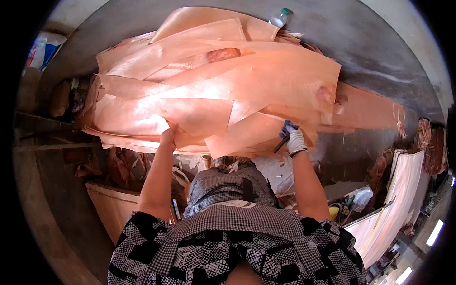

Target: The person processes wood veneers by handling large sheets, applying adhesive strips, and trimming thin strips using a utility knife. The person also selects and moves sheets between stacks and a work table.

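A loose pile of thin, orange-tan wood veneer sheets (pixel 280 71) spreads before me, the sheets overlapping at odd angles. At its near edge, my bare left hand (pixel 169 136) is closed on the edge of a veneer sheet (pixel 194 114); the fingertips are partly hidden. My right hand (pixel 295 140) wears a white glove with dark fingertips and is closed round a slim dark tool (pixel 281 144) whose kind I cannot make out. It hovers over or rests on the near right of the pile, beside another veneer piece (pixel 247 135).
A clear bottle with a green cap (pixel 279 18) lies behind the pile. Large pale sheets (pixel 403 190) lean at the right, near a clear plastic bag (pixel 362 198). A wooden board (pixel 111 206) stands at lower left. Torn veneer scraps (pixel 118 166) hang below the pile.
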`<act>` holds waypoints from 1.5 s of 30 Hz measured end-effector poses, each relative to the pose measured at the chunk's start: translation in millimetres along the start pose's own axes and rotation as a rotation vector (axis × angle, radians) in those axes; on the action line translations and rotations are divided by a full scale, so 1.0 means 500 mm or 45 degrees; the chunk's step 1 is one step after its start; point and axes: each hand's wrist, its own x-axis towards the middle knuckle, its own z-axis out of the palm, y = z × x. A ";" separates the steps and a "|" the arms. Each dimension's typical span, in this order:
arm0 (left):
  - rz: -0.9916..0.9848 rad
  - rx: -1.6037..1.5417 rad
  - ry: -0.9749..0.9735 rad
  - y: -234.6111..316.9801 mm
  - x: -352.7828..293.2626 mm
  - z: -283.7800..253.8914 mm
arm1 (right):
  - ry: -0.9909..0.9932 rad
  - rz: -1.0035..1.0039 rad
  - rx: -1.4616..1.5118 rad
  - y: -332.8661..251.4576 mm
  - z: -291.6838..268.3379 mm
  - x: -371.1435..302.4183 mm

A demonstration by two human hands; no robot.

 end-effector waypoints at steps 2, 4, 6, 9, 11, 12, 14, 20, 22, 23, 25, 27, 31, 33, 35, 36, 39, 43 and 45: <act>-0.023 -0.221 -0.131 0.037 0.001 0.037 | -0.059 -0.027 0.059 -0.023 0.004 -0.005; 0.070 -0.313 -0.411 0.109 0.006 0.051 | -0.256 0.016 0.031 -0.043 0.012 -0.006; 0.247 -0.339 -0.304 0.175 -0.031 0.159 | -0.364 0.081 -0.109 -0.061 0.000 -0.022; 0.452 -0.353 -0.599 0.248 -0.052 0.221 | -0.038 0.131 -0.383 -0.030 -0.026 -0.028; 0.436 -0.337 -0.705 0.234 -0.049 0.237 | 0.169 0.122 -0.364 0.001 -0.059 -0.016; 0.416 -0.249 -0.536 0.195 -0.031 0.229 | 0.163 0.122 -0.267 0.010 -0.062 -0.002; 0.257 0.276 0.077 0.074 0.028 0.154 | 0.117 0.138 -0.083 0.026 -0.039 0.009; 0.162 0.577 -0.223 -0.130 0.004 0.159 | 0.132 0.091 -0.194 0.032 -0.061 -0.007; -0.067 0.347 -0.422 -0.121 -0.031 0.188 | 0.325 0.182 -0.261 0.045 -0.101 -0.020; -0.182 0.229 -0.500 -0.110 -0.065 0.201 | 0.230 0.216 -0.086 0.047 -0.119 -0.032; -0.182 0.149 -0.510 -0.095 -0.127 0.211 | 0.096 0.162 0.327 0.034 -0.120 -0.043; -0.167 0.044 -0.479 -0.076 -0.166 0.216 | -0.048 0.105 0.483 0.012 -0.130 -0.044; -0.071 -0.102 -0.528 -0.033 -0.206 0.241 | 0.048 0.056 0.160 -0.035 -0.114 -0.020; -0.056 -0.103 -0.625 -0.006 -0.211 0.248 | 0.389 0.154 -0.084 -0.037 -0.076 -0.012; -0.014 -0.110 -0.564 0.014 -0.246 0.278 | 0.487 0.239 -0.106 -0.026 -0.089 -0.013; 0.013 -0.124 -0.515 0.021 -0.265 0.283 | 0.358 0.221 0.126 -0.020 -0.081 -0.028; 0.012 0.073 -0.591 0.016 -0.305 0.267 | 0.116 0.131 0.549 -0.020 -0.083 -0.044; -0.049 0.367 -0.676 0.010 -0.362 0.276 | 0.335 -0.343 -0.116 -0.102 -0.109 -0.115; -0.173 0.481 -0.856 -0.007 -0.359 0.283 | 0.495 -0.357 -0.035 -0.135 -0.157 -0.152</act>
